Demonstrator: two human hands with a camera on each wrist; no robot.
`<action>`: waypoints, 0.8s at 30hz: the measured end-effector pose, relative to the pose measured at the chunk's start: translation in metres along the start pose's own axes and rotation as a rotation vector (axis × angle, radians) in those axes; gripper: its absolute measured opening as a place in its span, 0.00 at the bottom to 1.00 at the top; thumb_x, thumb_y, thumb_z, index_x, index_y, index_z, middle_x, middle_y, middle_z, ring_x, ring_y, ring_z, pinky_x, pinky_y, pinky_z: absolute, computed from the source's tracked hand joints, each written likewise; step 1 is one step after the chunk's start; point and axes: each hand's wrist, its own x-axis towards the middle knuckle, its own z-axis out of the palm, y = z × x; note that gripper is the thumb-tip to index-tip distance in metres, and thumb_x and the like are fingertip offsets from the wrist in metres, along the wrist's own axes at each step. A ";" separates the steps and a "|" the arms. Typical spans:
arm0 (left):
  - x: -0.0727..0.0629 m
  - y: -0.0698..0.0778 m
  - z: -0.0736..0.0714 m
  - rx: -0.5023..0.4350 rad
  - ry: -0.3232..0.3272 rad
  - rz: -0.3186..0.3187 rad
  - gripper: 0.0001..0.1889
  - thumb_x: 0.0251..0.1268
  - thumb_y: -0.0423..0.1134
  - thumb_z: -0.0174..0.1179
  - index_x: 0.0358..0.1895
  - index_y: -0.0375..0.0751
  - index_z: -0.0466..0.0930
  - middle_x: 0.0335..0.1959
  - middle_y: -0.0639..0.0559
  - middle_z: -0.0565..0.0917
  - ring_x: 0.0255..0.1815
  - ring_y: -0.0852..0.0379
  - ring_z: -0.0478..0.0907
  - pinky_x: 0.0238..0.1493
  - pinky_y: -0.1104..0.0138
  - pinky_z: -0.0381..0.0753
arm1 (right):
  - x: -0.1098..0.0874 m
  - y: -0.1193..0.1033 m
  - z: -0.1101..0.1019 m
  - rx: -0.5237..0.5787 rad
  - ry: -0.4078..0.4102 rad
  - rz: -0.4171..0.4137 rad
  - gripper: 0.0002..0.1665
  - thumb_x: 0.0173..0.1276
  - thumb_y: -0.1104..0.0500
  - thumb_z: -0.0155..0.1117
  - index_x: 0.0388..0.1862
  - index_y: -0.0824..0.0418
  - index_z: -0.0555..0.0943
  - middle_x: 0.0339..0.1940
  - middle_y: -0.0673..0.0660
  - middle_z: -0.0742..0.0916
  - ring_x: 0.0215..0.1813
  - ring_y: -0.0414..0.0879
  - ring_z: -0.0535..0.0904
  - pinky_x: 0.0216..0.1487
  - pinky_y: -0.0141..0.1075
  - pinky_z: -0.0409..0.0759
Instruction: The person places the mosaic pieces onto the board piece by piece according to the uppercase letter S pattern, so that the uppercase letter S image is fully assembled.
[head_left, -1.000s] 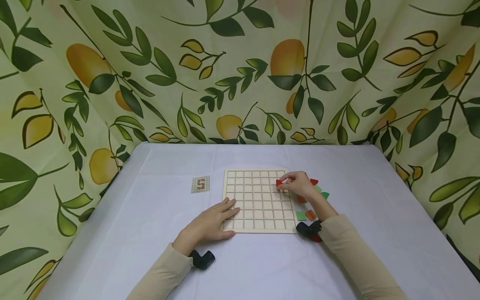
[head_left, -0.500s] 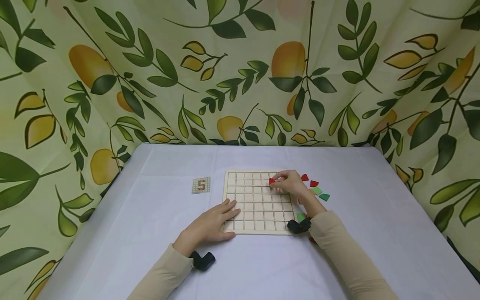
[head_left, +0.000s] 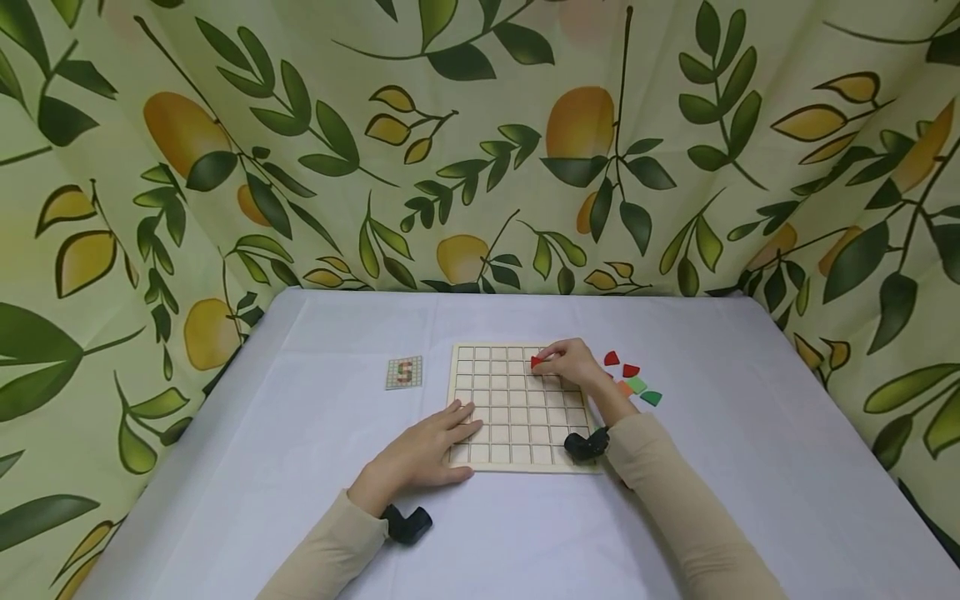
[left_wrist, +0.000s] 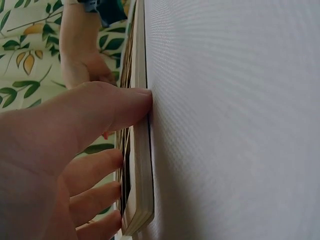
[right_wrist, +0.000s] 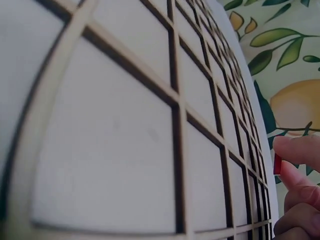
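A square wooden grid board (head_left: 491, 396) lies on the table, its cells bare where I can see them. My left hand (head_left: 423, 446) rests on the board's near left corner, fingers spread over the cells and thumb along the front edge; the left wrist view shows that thumb (left_wrist: 127, 105) against the wooden side. Between thumb and fingertip my right hand (head_left: 573, 362) pinches a small red tile (head_left: 536, 362) over the upper right part of the grid. In the right wrist view the red tile (right_wrist: 277, 164) appears just off the board's surface.
Right of the board lie loose tiles: red ones (head_left: 631, 370), a light green one (head_left: 636, 384), a dark green one (head_left: 651, 398) and an orange one (head_left: 625, 388). My right forearm hides part of that area. A small pattern card (head_left: 404, 372) lies left of the board.
My right hand has moved left across the upper rows of the board with the red tile, uncovering some loose tiles at the right. The left hand has stayed in place.
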 end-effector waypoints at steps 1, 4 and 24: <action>0.000 0.000 0.000 -0.005 -0.002 -0.002 0.36 0.59 0.54 0.62 0.71 0.48 0.66 0.77 0.48 0.60 0.80 0.46 0.55 0.75 0.50 0.65 | 0.001 0.000 0.001 -0.007 -0.002 -0.003 0.17 0.54 0.60 0.74 0.40 0.68 0.84 0.18 0.48 0.70 0.31 0.44 0.63 0.29 0.32 0.63; -0.001 0.001 0.000 -0.008 0.002 0.002 0.36 0.58 0.53 0.62 0.71 0.48 0.66 0.77 0.48 0.60 0.79 0.46 0.55 0.74 0.50 0.65 | 0.003 -0.001 0.004 -0.016 -0.007 0.004 0.16 0.53 0.61 0.74 0.38 0.68 0.84 0.18 0.48 0.70 0.31 0.44 0.62 0.29 0.32 0.62; -0.001 -0.001 0.000 0.019 0.026 0.033 0.35 0.58 0.53 0.62 0.70 0.47 0.68 0.76 0.48 0.63 0.79 0.46 0.57 0.73 0.52 0.67 | 0.008 -0.002 0.008 -0.106 -0.001 -0.012 0.14 0.54 0.61 0.74 0.37 0.67 0.85 0.25 0.50 0.77 0.34 0.44 0.66 0.31 0.31 0.65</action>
